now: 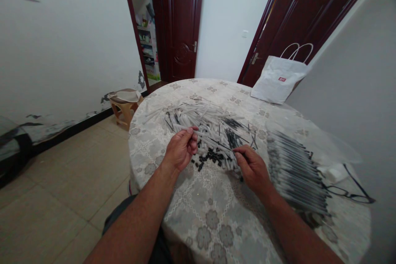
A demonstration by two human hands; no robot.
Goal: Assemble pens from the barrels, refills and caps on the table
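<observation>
A heap of white pen barrels lies on the round table, mixed with thin black refills and small black caps. My left hand is raised a little over the heap's near edge, its fingers closed round a white barrel. My right hand rests on the cloth beside the black caps, with thumb and fingers pinched on a thin black refill. To the right a row of assembled pens lies on a clear plastic sheet.
A pair of glasses lies at the table's right edge by the wall. A white paper bag stands at the back. A small stool sits on the tiled floor to the left. Dark wooden doors are behind.
</observation>
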